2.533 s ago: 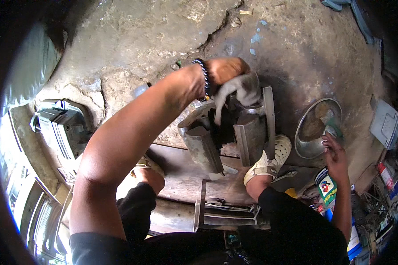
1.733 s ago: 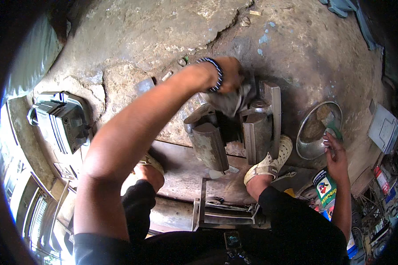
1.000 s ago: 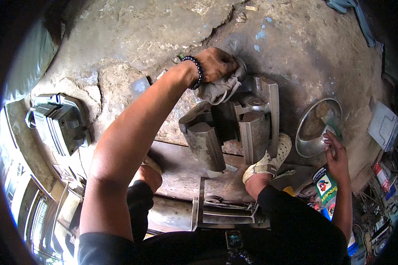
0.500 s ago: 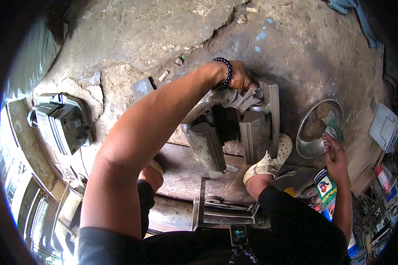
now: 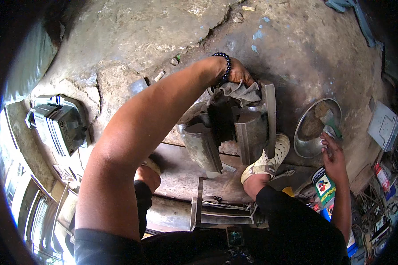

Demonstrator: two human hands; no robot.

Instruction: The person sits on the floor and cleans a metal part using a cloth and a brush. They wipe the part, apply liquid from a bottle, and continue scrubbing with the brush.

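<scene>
Between my feet stands a grey metal housing (image 5: 202,143) with curved, ribbed sides and a dark hollow middle. My left hand (image 5: 240,74), wearing a dark bead bracelet, is closed on a grey rag (image 5: 245,93) at the housing's far upper edge. Its fingertips are partly hidden by the cloth. To the right, a round metal basin (image 5: 297,142) holds a brownish layer. My right hand (image 5: 334,154) reaches over its right rim, fingers closed on what looks like a paintbrush (image 5: 335,126) with green and silvery parts. The brush's tip lies inside the basin.
A dark machine part (image 5: 63,123) lies on the cracked floor at left. My foot in a cream clog (image 5: 280,152) is close to the housing's right side. A wrench (image 5: 284,175), a printed container (image 5: 323,187) and a grey lid (image 5: 383,126) are at right.
The rag and my left hand have shifted slightly along the housing's top edge. My right hand and the brush have moved little over the basin. The whole view has shifted slightly.
</scene>
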